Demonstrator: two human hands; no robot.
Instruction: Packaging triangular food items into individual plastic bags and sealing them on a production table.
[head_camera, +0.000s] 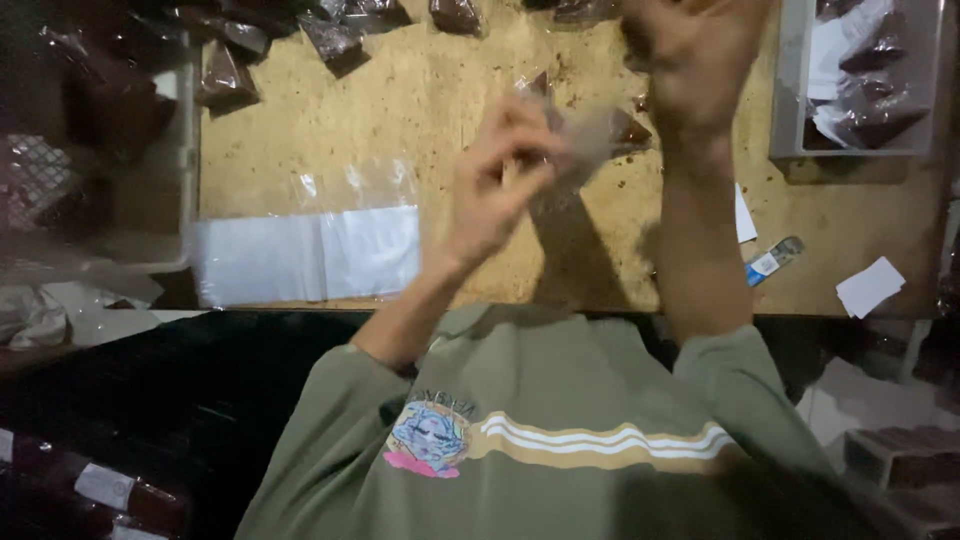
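My left hand (495, 180) is raised over the wooden table (420, 110), pinching a small clear plastic packet (600, 135) with dark brown contents in its corner. The packet stretches right from those fingers toward my right wrist. My right hand (690, 55) is higher and further out, blurred, with curled fingers partly cut off by the top edge. Whether it grips the packet or anything else is hidden. Both forearms come out of green sleeves.
A stack of flat clear-and-white empty bags (310, 255) lies at the table's near left. Filled brown packets (335, 35) line the far edge. A grey tray (785, 90) at far right holds more packets. White paper slips (870, 285) and a small blue-white tube (772, 260) lie near right.
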